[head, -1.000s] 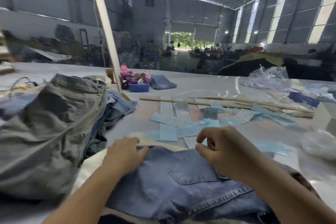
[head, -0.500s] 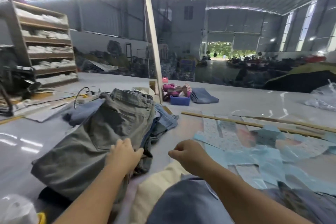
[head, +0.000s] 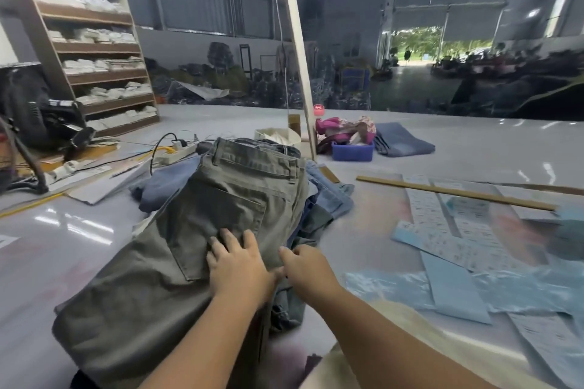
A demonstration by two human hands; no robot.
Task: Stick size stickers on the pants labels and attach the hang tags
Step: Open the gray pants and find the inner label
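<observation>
Resting flat on the olive pants (head: 202,230), the left hand (head: 237,265) lies fingers spread below the back pocket, while the right hand (head: 308,265) pinches the fabric at the pile's right edge. Judging by this, the next pair is being taken; it must be dragged right toward the sticker sheets (head: 455,240). Bare table (head: 357,230) between pile and sheets leaves room.
</observation>
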